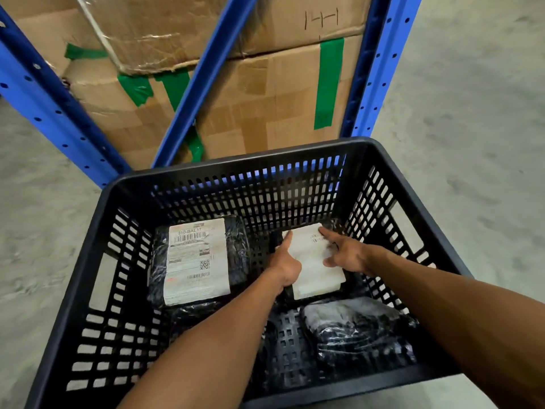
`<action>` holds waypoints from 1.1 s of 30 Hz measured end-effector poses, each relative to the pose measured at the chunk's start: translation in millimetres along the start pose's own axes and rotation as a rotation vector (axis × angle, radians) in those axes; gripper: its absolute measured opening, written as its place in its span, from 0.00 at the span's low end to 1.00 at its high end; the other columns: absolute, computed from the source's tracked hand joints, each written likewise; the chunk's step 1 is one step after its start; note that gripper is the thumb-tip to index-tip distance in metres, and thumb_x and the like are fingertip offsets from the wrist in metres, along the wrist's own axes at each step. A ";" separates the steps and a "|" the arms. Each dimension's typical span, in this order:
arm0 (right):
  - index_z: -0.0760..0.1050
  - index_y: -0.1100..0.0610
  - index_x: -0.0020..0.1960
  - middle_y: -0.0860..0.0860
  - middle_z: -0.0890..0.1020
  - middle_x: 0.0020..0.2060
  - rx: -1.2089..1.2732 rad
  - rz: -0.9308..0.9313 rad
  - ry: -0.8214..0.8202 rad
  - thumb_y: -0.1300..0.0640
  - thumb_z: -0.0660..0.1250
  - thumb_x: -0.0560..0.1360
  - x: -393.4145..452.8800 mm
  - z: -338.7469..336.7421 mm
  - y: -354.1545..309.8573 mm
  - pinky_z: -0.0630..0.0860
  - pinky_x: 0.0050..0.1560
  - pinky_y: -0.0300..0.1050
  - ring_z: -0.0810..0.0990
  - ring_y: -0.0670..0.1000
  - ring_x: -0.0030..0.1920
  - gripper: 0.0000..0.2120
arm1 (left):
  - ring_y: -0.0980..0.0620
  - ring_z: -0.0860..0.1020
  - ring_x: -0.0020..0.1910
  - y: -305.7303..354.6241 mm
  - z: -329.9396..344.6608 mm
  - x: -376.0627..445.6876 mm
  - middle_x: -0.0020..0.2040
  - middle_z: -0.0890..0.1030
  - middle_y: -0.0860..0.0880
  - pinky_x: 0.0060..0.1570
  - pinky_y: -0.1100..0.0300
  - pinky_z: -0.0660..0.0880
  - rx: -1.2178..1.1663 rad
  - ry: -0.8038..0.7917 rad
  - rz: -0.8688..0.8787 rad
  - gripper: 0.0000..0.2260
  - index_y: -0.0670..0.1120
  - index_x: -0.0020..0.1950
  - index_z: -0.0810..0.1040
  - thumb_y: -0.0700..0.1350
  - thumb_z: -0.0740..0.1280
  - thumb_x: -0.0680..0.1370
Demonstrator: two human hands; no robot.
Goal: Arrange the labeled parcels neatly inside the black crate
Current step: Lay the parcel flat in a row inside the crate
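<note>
The black slotted crate (392,160) stands on the floor below me. Inside at the far left lies a black-wrapped parcel with a large white shipping label (197,261), label up. At the far right lies a second labeled parcel (312,267). My left hand (284,264) grips its left edge with the thumb on top. My right hand (345,252) rests on its right side, index finger stretched across the label. A third black-wrapped parcel (356,329) lies at the near right with no label showing. My forearms hide part of the crate floor.
Behind the crate stands a blue metal rack (188,93) holding large cardboard boxes (274,93) with green tape. Grey concrete floor (472,113) surrounds the crate on both sides.
</note>
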State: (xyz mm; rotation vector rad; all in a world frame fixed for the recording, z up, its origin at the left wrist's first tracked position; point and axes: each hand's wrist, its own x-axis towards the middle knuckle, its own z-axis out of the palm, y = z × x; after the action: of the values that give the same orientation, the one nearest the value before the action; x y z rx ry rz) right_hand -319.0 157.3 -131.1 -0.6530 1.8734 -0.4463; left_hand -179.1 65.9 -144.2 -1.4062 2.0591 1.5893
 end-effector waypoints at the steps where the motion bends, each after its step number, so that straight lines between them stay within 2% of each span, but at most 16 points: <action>1: 0.44 0.47 0.81 0.55 0.62 0.78 -0.026 0.008 -0.008 0.68 0.64 0.78 1.7 0.9 -0.8 0.59 0.74 0.46 0.63 0.55 0.76 0.42 | 0.39 0.73 0.73 -0.9 0.2 1.7 0.81 0.66 0.44 0.68 0.50 0.76 0.013 0.011 -0.009 0.37 0.61 0.83 0.51 0.31 0.54 0.80; 4: 0.39 0.47 0.81 0.54 0.58 0.79 -0.178 0.023 -0.005 0.65 0.63 0.79 2.1 1.6 -6.4 0.55 0.75 0.44 0.60 0.54 0.78 0.42 | 0.39 0.65 0.79 0.1 0.6 -0.4 0.84 0.58 0.42 0.75 0.48 0.69 0.104 0.029 -0.017 0.38 0.63 0.83 0.50 0.32 0.55 0.81; 6: 0.38 0.49 0.81 0.53 0.53 0.81 -0.338 0.052 0.017 0.62 0.61 0.80 -2.8 2.3 -10.7 0.52 0.76 0.45 0.57 0.55 0.79 0.40 | 0.39 0.58 0.83 5.0 -1.1 -8.3 0.85 0.50 0.40 0.77 0.49 0.65 0.232 -0.001 -0.010 0.38 0.62 0.84 0.47 0.33 0.55 0.81; 7: 0.39 0.48 0.81 0.53 0.51 0.81 -0.421 0.058 0.048 0.61 0.60 0.81 -5.6 4.0 -13.6 0.52 0.77 0.47 0.56 0.56 0.79 0.38 | 0.39 0.55 0.83 8.7 -3.1 -13.4 0.85 0.48 0.39 0.77 0.50 0.65 0.308 -0.021 -0.001 0.38 0.61 0.84 0.46 0.34 0.55 0.81; 9: 0.44 0.46 0.81 0.57 0.54 0.80 -0.493 0.048 0.125 0.60 0.60 0.80 -13.3 8.7 -19.5 0.59 0.77 0.51 0.60 0.60 0.77 0.37 | 0.37 0.57 0.83 17.1 -8.9 -23.7 0.85 0.46 0.38 0.75 0.49 0.68 0.467 -0.055 0.042 0.37 0.60 0.84 0.46 0.35 0.56 0.81; 11: 0.54 0.47 0.80 0.58 0.64 0.77 -0.511 -0.021 0.194 0.61 0.61 0.79 -27.0 9.8 -26.2 0.68 0.72 0.49 0.68 0.60 0.73 0.33 | 0.34 0.67 0.76 24.1 -17.8 -37.3 0.84 0.50 0.39 0.69 0.48 0.74 0.640 -0.076 0.158 0.36 0.60 0.83 0.52 0.36 0.58 0.80; 13: 0.66 0.52 0.74 0.56 0.73 0.70 -0.597 -0.067 0.195 0.62 0.61 0.78 -48.2 5.9 -32.1 0.72 0.63 0.45 0.74 0.57 0.67 0.25 | 0.38 0.75 0.66 24.8 -27.3 -54.0 0.77 0.61 0.41 0.64 0.47 0.76 0.759 -0.117 0.379 0.30 0.59 0.78 0.61 0.38 0.60 0.79; 16: 0.77 0.58 0.62 0.54 0.82 0.58 -0.747 -0.063 -0.002 0.61 0.63 0.78 -86.2 -4.0 -33.9 0.74 0.51 0.42 0.80 0.56 0.57 0.14 | 0.44 0.76 0.64 16.0 -37.3 -87.4 0.68 0.72 0.47 0.57 0.55 0.75 0.742 -0.374 0.658 0.15 0.55 0.66 0.67 0.46 0.65 0.81; 17: 0.79 0.59 0.57 0.53 0.83 0.53 -0.758 -0.046 -0.086 0.60 0.65 0.77 -96.3 -6.4 -30.5 0.75 0.50 0.43 0.80 0.55 0.54 0.11 | 0.46 0.76 0.64 10.5 -37.8 -98.3 0.66 0.75 0.49 0.54 0.59 0.74 0.712 -0.458 0.689 0.13 0.55 0.64 0.68 0.49 0.66 0.81; 19: 0.79 0.57 0.48 0.49 0.81 0.45 -0.778 0.012 -0.204 0.61 0.69 0.75 -113.3 -7.6 -22.6 0.75 0.46 0.42 0.78 0.51 0.48 0.03 | 0.49 0.76 0.60 0.0 -32.8 -110.7 0.61 0.77 0.51 0.54 0.56 0.74 0.678 -0.538 0.729 0.13 0.55 0.62 0.70 0.52 0.69 0.80; 22: 0.74 0.51 0.40 0.46 0.76 0.38 -0.800 0.010 -0.209 0.62 0.69 0.73 -123.6 -5.1 -16.2 0.70 0.40 0.42 0.73 0.48 0.41 0.08 | 0.47 0.75 0.56 -7.6 -17.3 -105.2 0.59 0.78 0.47 0.59 0.51 0.73 0.742 -0.540 0.874 0.13 0.49 0.61 0.73 0.47 0.71 0.79; 25: 0.74 0.53 0.43 0.47 0.76 0.38 -0.829 0.011 -0.204 0.62 0.69 0.73 -126.7 -1.2 -16.5 0.70 0.42 0.44 0.73 0.50 0.42 0.05 | 0.48 0.74 0.51 -4.9 -10.6 -95.1 0.55 0.79 0.45 0.50 0.54 0.70 0.821 -0.506 0.992 0.10 0.47 0.58 0.73 0.48 0.69 0.80; 27: 0.74 0.56 0.46 0.50 0.76 0.39 -0.777 0.003 -0.192 0.63 0.69 0.73 -132.3 -1.9 -17.7 0.71 0.39 0.42 0.73 0.51 0.41 0.05 | 0.50 0.75 0.49 -3.9 -13.5 -90.0 0.55 0.81 0.46 0.49 0.55 0.69 0.780 -0.465 0.989 0.09 0.50 0.59 0.72 0.50 0.67 0.81; 30: 0.68 0.56 0.54 0.47 0.75 0.39 -0.606 -0.006 -0.053 0.62 0.74 0.71 -141.9 -7.5 -18.4 0.68 0.30 0.36 0.72 0.46 0.36 0.17 | 0.48 0.79 0.57 -0.3 -27.8 -81.7 0.61 0.82 0.49 0.59 0.49 0.75 0.641 -0.340 0.893 0.10 0.51 0.63 0.75 0.49 0.66 0.82; 32: 0.63 0.53 0.58 0.45 0.74 0.42 -0.636 -0.014 0.002 0.57 0.78 0.69 -145.8 -6.9 -18.4 0.68 0.34 0.34 0.73 0.44 0.38 0.27 | 0.46 0.78 0.62 1.3 -33.1 -76.9 0.63 0.82 0.50 0.63 0.47 0.75 0.610 -0.305 0.848 0.10 0.52 0.64 0.76 0.49 0.66 0.82; 33: 0.62 0.52 0.59 0.46 0.74 0.46 -0.715 -0.028 0.024 0.54 0.80 0.67 -145.5 -3.8 -16.9 0.72 0.39 0.36 0.75 0.46 0.43 0.31 | 0.46 0.78 0.63 1.3 -32.6 -75.4 0.63 0.82 0.50 0.63 0.47 0.75 0.602 -0.300 0.843 0.10 0.52 0.63 0.76 0.49 0.66 0.82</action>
State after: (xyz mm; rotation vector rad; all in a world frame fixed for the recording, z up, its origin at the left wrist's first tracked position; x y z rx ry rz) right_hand -275.3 234.9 -14.7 -1.1418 2.0418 0.2267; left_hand -127.5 80.8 -82.2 -0.0752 2.7366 1.0802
